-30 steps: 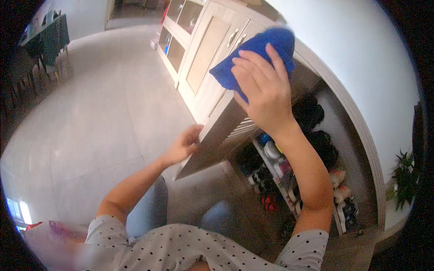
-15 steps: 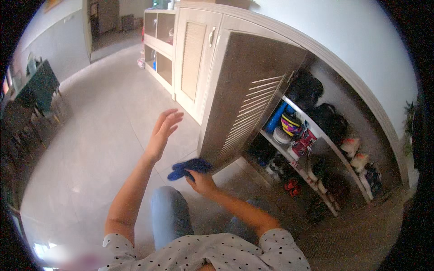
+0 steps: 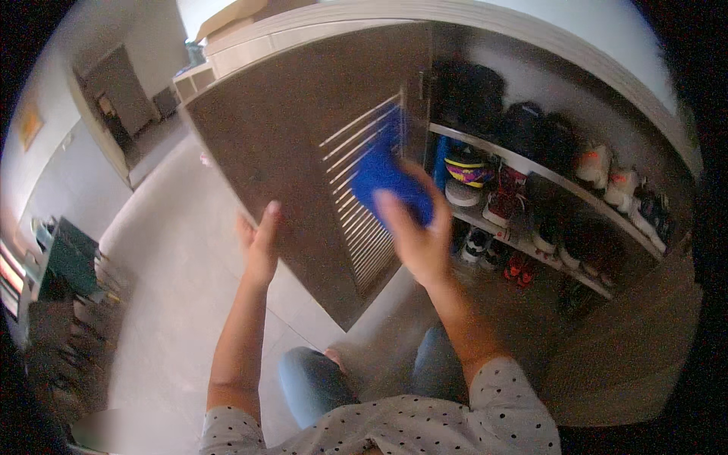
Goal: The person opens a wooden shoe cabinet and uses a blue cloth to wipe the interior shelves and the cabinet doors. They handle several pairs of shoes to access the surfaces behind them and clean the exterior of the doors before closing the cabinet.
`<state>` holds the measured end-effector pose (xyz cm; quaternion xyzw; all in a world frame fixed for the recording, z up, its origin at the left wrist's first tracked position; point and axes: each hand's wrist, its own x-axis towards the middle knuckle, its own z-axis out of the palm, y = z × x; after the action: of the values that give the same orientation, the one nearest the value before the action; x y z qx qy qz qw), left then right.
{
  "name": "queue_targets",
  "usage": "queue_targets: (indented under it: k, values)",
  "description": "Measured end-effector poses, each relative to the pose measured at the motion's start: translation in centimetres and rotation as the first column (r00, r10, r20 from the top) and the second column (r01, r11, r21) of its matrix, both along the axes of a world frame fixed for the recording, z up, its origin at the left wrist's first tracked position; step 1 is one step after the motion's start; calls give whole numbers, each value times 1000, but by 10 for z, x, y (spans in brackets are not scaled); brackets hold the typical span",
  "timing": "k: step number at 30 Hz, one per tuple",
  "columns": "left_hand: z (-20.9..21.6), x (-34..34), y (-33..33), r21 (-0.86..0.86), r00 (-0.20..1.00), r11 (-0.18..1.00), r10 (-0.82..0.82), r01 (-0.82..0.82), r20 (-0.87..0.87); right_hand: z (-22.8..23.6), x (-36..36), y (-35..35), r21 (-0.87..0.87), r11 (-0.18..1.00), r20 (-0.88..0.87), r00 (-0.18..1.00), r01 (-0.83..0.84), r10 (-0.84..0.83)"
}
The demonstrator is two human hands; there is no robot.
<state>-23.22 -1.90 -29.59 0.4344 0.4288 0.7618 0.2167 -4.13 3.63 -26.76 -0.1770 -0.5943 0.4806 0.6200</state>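
Note:
The cabinet door (image 3: 280, 129) stands swung out, its dark inner face turned toward me. My left hand (image 3: 260, 241) grips the door's outer edge, thumb on the inner face and fingers behind it. In my right hand (image 3: 425, 239) is a bunched blue cloth (image 3: 388, 182), somewhat blurred by motion. The cloth lies in front of the door's slatted panel (image 3: 356, 220); whether it presses on the slats I cannot tell for certain. Thumb and fingers of that hand are bent round the cloth's lower part.
Right of the door, the open shoe cabinet has curved shelves (image 3: 523, 155) with dark bags (image 3: 474, 95), white shoes (image 3: 595, 167), dark red sneakers (image 3: 500, 206) and small red shoes (image 3: 519, 268). A cardboard box (image 3: 227, 19) sits on top. Dark chairs (image 3: 68, 265) stand far left on the tiled floor.
My left hand has gone from free in the air to holding the door's edge. My right hand has raised the cloth from low near the floor to the slats. The view has shifted.

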Motion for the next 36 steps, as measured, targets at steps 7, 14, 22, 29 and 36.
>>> queue_targets:
  k: [7,14,22,29,36]
  values:
    - [-8,-1,1,85,992,990,102,-109,75,75,-78,91,944,246,-125,930,219,-346]
    - [-15,-15,3,120,999,993,-18,12,42,17,-54,211,403,627,-325,745,666,-583]
    - [-11,-10,6,156,992,985,54,-71,111,100,-28,269,172,646,50,649,743,-759]
    - [-20,-19,3,147,997,987,61,-68,51,2,-10,203,672,508,22,672,538,-740]
    - [-20,-17,10,125,996,991,41,-51,80,22,70,278,-93,806,-111,799,584,-591]
